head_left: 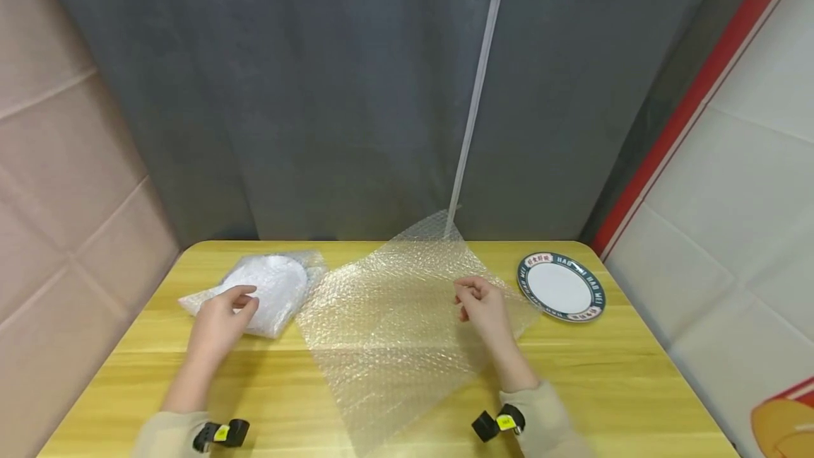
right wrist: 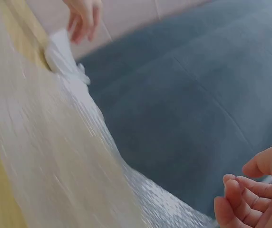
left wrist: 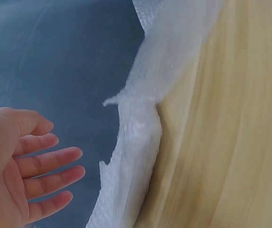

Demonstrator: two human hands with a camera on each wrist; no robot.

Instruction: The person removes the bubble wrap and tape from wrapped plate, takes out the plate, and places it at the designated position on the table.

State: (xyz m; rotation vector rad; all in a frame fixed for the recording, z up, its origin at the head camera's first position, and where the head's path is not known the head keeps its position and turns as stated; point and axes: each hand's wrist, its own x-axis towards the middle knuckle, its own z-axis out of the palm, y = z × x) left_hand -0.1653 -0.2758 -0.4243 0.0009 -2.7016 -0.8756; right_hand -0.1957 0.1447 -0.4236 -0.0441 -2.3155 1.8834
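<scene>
A clear sheet of bubble wrap (head_left: pixel 381 324) lies spread over the middle of the table, one corner toward the back edge. My left hand (head_left: pixel 222 313) is above the near side of a bundle (head_left: pixel 273 281) wrapped in bubble wrap; through the wrap a round white shape shows. In the left wrist view the fingers (left wrist: pixel 55 161) are spread loosely, holding nothing. My right hand (head_left: pixel 483 306) hovers over the right part of the sheet. Its fingers (right wrist: pixel 250 194) hang loosely curled with nothing between them in the right wrist view.
A white plate (head_left: pixel 559 288) with a dark green patterned rim sits at the table's back right. A dark grey curtain (head_left: pixel 350 90) stands behind the wooden table (head_left: pixel 610 387), with pale panels at both sides.
</scene>
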